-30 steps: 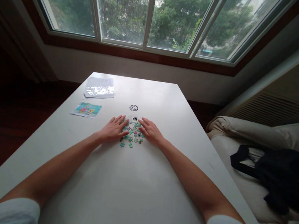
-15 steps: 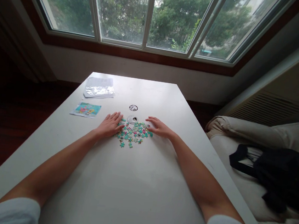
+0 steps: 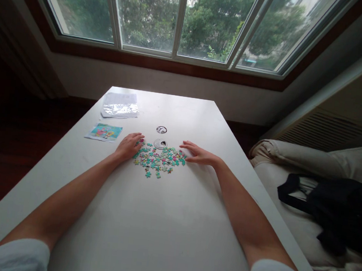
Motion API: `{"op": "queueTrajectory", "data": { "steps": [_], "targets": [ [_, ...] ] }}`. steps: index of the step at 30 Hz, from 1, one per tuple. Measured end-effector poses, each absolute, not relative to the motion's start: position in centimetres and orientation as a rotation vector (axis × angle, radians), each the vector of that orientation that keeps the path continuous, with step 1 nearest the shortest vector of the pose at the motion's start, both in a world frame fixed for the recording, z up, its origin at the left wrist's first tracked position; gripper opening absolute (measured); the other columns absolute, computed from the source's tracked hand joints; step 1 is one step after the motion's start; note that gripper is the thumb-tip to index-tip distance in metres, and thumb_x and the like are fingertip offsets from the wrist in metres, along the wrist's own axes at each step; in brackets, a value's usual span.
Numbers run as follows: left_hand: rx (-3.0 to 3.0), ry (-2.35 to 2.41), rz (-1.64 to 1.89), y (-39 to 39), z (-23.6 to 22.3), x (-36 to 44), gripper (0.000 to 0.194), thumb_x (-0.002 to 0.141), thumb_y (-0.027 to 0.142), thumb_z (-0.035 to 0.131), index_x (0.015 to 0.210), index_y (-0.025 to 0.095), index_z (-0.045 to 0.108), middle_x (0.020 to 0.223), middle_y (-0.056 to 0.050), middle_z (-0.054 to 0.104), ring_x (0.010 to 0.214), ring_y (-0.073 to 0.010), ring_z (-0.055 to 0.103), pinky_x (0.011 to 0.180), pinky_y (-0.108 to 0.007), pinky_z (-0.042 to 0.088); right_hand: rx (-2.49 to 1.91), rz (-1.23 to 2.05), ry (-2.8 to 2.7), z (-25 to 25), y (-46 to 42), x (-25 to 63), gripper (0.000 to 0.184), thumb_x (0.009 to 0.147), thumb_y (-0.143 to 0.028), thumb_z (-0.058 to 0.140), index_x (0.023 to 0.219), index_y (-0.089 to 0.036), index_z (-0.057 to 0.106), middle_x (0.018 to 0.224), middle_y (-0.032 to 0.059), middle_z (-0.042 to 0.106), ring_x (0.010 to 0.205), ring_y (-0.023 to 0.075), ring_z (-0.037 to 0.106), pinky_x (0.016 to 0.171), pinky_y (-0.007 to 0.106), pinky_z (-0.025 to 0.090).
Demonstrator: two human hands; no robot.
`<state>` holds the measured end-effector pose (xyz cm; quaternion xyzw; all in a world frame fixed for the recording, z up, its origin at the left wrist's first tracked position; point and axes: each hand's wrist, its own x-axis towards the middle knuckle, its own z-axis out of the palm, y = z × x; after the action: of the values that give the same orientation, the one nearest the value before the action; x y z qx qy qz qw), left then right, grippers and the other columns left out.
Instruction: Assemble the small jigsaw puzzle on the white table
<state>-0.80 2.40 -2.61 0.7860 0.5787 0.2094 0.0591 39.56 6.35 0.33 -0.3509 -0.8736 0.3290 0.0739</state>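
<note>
A loose spread of small jigsaw puzzle pieces (image 3: 157, 161), mostly teal and pale with some pink and yellow, lies on the white table between my hands. My left hand (image 3: 130, 145) rests at the left edge of the pieces, fingers extended and curved over the outermost ones. At the right edge is my right hand (image 3: 198, 153), with its fingers stretched towards the pieces and its thumb apart. Neither hand grips anything that I can see. Just beyond the pieces lies a clear round disc (image 3: 160, 144) with a dark spot.
Past the clear disc is a dark-rimmed round item (image 3: 161, 130). To the left lie a colourful picture sheet (image 3: 105, 132) and a clear plastic packet (image 3: 120, 106). The white table (image 3: 155, 223) stands by a window. On the right, a dark garment (image 3: 338, 208) lies on a pale sofa (image 3: 270, 179).
My left hand has moved left, off the pieces it was covering, and more pieces show beside it. My right hand has shifted slightly right.
</note>
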Motion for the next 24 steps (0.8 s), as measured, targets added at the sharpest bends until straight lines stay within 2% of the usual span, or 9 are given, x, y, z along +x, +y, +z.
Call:
{"op": "queueTrajectory", "data": {
  "steps": [5,8,14,24],
  "targets": [
    [2.383,1.739,0.679,2.5,-2.6,-1.0,0.039,0.092,0.033,0.05,0.125,0.022,0.067,0.143,-0.007,0.059,0.13,-0.0253,0.053,0.117,-0.043,0.04,-1.097,0.902,-2.656,-0.1,6.3,39.1,0.086,0.081,-0.067,0.069,0.154,-0.028,0.045,0.17,0.0075,0.018,0.158,0.0284,0.011,0.128,0.045,0.016],
    [2.385,1.722,0.686,2.4,-2.4,-0.9,0.037,0.091,0.032,0.051,0.121,0.022,0.069,0.141,-0.007,0.06,0.129,-0.0259,0.054,0.117,-0.043,0.04,-1.065,0.971,-2.652,0.0,6.5,39.4,0.085,0.082,-0.064,0.07,0.154,-0.029,0.044,0.17,0.0056,0.019,0.158,0.0268,0.011,0.128,0.045,0.016],
    [2.379,1.712,0.667,2.1,-2.0,-0.7,0.038,0.091,0.032,0.05,0.123,0.023,0.068,0.141,-0.006,0.061,0.129,-0.026,0.054,0.117,-0.043,0.04,-1.02,1.109,-2.606,0.8,6.6,40.2,0.077,0.085,-0.054,0.069,0.154,-0.029,0.045,0.17,0.0034,0.021,0.159,0.0248,0.009,0.128,0.045,0.016],
    [2.417,1.717,0.638,2.3,-2.4,-0.9,0.039,0.091,0.034,0.049,0.125,0.025,0.067,0.142,-0.006,0.06,0.13,-0.026,0.053,0.118,-0.044,0.039,-0.996,1.202,-2.563,1.5,6.6,40.4,0.066,0.086,-0.044,0.066,0.147,-0.024,0.053,0.168,0.0071,0.024,0.158,0.0235,0.014,0.126,0.042,0.02]
  ]
}}
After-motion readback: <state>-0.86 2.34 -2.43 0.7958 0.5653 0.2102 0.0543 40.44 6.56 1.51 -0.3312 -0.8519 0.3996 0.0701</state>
